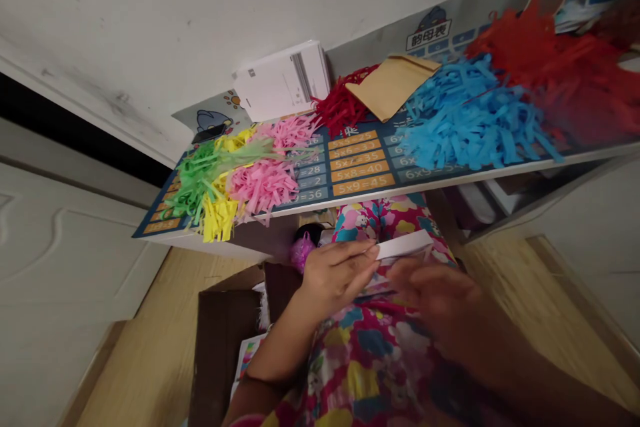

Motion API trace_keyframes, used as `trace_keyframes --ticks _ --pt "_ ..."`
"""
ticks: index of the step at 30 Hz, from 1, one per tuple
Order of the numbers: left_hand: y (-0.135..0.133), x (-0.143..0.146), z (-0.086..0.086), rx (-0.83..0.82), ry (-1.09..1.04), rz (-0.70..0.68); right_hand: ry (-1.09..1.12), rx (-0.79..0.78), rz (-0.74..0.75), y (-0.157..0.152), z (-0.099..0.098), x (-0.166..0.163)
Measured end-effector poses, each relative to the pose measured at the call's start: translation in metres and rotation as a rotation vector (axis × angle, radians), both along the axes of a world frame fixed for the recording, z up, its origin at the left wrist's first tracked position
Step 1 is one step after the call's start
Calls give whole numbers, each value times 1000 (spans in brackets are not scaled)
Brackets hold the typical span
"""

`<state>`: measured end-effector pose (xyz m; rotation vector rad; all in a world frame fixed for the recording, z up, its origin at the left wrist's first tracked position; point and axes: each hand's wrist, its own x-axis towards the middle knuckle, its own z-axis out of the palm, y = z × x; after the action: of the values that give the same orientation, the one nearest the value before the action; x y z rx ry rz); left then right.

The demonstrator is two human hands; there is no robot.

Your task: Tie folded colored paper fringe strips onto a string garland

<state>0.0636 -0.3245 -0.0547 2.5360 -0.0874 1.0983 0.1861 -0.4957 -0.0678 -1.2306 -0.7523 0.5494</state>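
Note:
Low over the lap, in front of the desk edge, my left hand [340,273] pinches one end of a narrow white piece [406,244] that looks like folded paper or a thin flat box. The piece points to the right, slightly raised at its far end. Close below it is my right hand [440,297], smeared by motion with its fingers bent. Whether those fingers touch the white piece cannot be made out. Patterned pink clothing [365,340] lies behind both hands.
On the desk [320,203] lie green strips [193,177], yellow strips [219,217], pink strips [263,183], blue shredded paper [475,120], red shredded paper [560,73], a brown envelope [393,85] and a stack of white cards [273,87]. A cardboard box [215,353] stands on the floor at left.

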Motion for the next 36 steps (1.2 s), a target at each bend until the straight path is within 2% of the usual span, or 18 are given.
trace_keyframes --ticks 2,5,7,15,20,26,31,36 --pt "0 0 1 14 8 9 189 -68 46 15 -3 -5" --pt "-2 0 2 24 21 25 519 -159 35 29 -1 -6" --pt "-3 0 2 25 30 29 616 -182 0 32 1 -6" --pt "-9 2 5 -14 76 27 661 -149 -115 30 -8 -13" --pt "-12 6 9 73 86 44 617 -165 -174 29 -10 -15" --pt "-13 4 4 38 81 61 576 -186 -191 29 -10 -15" --pt "-10 -1 4 155 160 40 541 -181 -184 31 -4 -14" --pt "-10 -3 4 185 162 78 552 -201 -187 33 -1 -13"
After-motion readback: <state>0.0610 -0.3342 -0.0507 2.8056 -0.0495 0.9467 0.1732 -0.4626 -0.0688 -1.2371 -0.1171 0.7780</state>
